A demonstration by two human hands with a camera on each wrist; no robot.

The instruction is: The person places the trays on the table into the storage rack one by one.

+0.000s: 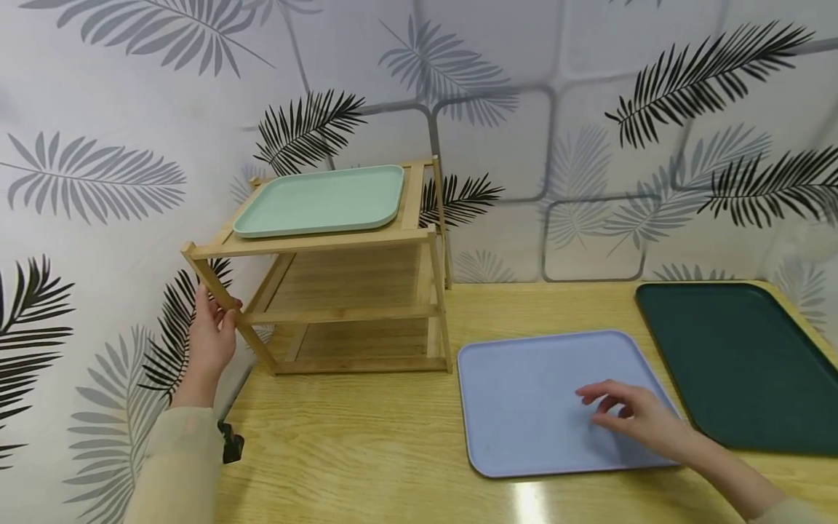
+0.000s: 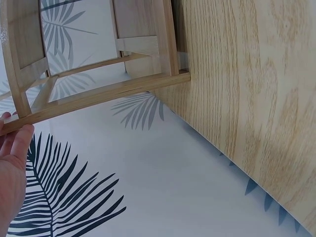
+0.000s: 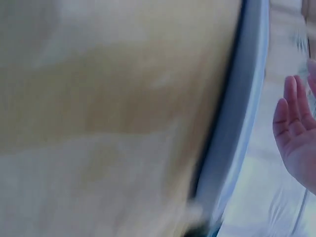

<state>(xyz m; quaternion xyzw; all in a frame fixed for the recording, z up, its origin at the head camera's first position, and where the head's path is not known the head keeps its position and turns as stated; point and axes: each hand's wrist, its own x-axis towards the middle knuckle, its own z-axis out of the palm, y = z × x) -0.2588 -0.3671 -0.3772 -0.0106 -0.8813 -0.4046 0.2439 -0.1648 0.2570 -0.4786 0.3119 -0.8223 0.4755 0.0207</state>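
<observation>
At the left, my left hand (image 1: 212,338) holds the front left leg of a wooden rack (image 1: 340,315), near its middle shelf. In the left wrist view the fingers (image 2: 20,143) curl about the wooden bar. A mint green tray (image 1: 321,200) lies on the rack's top. My right hand (image 1: 644,418) hovers over a lavender-blue tray (image 1: 524,407) on the table, its fingers loosely bent with nothing between them. The right wrist view is blurred; there the right hand (image 3: 298,133) appears at the right edge, beside the tray's rim (image 3: 237,113).
A dark green tray (image 1: 746,364) lies on the table at the right, close beside the blue one. The wooden table (image 1: 340,451) meets a leaf-patterned wall covering (image 1: 497,240) behind and to the left. A small black object (image 1: 231,442) is by my left sleeve.
</observation>
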